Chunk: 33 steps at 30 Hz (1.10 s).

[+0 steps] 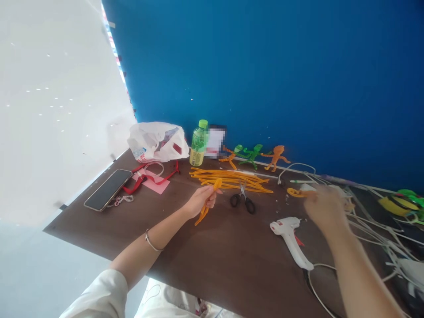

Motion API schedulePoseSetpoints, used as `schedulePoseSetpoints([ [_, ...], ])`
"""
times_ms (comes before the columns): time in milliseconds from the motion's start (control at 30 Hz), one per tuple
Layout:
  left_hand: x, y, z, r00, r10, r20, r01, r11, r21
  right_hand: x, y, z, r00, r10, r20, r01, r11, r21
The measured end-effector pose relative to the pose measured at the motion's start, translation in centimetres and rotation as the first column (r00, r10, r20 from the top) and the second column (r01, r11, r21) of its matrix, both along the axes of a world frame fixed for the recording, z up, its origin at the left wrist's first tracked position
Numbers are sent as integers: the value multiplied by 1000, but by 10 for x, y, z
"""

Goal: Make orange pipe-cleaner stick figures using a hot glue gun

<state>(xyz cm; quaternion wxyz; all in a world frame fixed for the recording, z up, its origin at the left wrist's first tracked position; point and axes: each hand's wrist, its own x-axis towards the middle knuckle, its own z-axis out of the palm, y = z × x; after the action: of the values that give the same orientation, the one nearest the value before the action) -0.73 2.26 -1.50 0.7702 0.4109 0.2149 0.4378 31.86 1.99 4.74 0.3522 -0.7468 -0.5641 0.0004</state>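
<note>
My left hand (202, 201) grips a short bundle of orange pipe cleaner (202, 215) above the dark brown table (212, 260), with a bangle on its wrist. Just beyond it lies a loose pile of yellow-orange pipe cleaners (228, 180). Black-handled scissors (243, 199) rest at the pile's near edge. My right hand (326, 207) is motion-blurred at the right, close to a curled orange pipe cleaner (296, 192). Whether it holds anything is hidden by the blur. A white hot glue gun (289, 240) lies on the table below it.
Pipe-cleaner figures in orange (274, 158) and green (251, 155) lie against a blue wall (265, 66). Further left are a green-capped bottle (199, 143), a white plastic bag (157, 142), a phone (107, 190) and red straps (149, 179). White cables (374, 225) spread at the right.
</note>
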Motion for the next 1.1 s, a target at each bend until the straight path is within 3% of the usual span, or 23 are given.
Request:
schedulePoseSetpoints([
  [100, 0, -1, 1, 998, -63, 21, 64, 996, -57, -60, -9, -11, 949, 308, 70, -306, 951, -39],
  [200, -1, -1, 2, 995, -96, 4, 96, 991, -93, -105, -13, -31, 911, 404, 85, -405, 914, -10],
  [300, -3, 1, 2, 995, -93, -28, 89, 989, -121, -121, -16, -43, 881, 473, -2, -473, 880, 40],
  [367, -4, 3, 1, 996, -77, -45, 70, 989, -133, -116, -20, -38, 903, 419, -94, -402, 902, 157],
  [433, -5, 4, 1, 996, -70, -49, 63, 990, -129, -103, -23, -25, 938, 277, -209, -212, 934, 288],
  [500, -6, 5, 1, 996, -69, -48, 63, 991, -121, -88, -23, -10, 954, 161, -254, -88, 956, 278],
  [600, -6, 5, 1, 996, -64, -65, 55, 989, -134, -78, -12, -1, 979, 184, -92, -191, 979, -77],
  [667, -5, 4, 1, 995, -63, -80, 51, 988, -148, -80, -1, -7, 972, 229, -48, -232, 915, -329],
  [733, -5, 3, 2, 994, -65, -86, 51, 986, -159, -83, 9, -17, 974, 210, -83, -225, 882, -415],
  [833, -4, 2, 2, 994, -66, -91, 50, 985, -166, -76, 19, -18, 972, 146, -186, -208, 903, -376],
  [933, -3, 2, 2, 994, -70, -81, 57, 987, -153, -46, 23, 4, 992, 27, -123, -52, 978, -201],
  [1000, -3, 2, 0, 995, -82, -58, 72, 986, -150, -21, 23, 20, 997, -48, -63, 43, 997, -67],
  [1100, -2, 2, -1, 992, -127, -13, 123, 977, -171, 4, 17, 28, 985, 6, -170, 2, 999, 47],
])
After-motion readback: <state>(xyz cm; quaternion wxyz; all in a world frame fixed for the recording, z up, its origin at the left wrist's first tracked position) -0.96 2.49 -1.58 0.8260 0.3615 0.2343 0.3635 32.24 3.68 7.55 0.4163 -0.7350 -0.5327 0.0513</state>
